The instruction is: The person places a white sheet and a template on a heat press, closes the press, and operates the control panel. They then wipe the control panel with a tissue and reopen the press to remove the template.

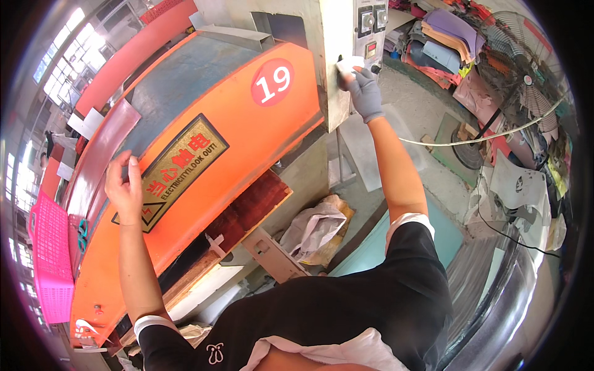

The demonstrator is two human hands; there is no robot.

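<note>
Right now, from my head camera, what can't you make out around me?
In the head view:
- What the gloved right hand touches beside the control panel: covered by its fingers and blurred.
- Whether the left hand touches the orange machine: the hand itself covers any gap.
- The top of the sheet pile: cut off by the upper edge.

white thing (351,63) by the right hand (366,96), top center, is too blurry tbh; black shirt (334,303) gets chopped at bottom

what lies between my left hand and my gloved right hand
From left hand to right hand in the head view: orange panel, its gold sign, then pale post.
</note>
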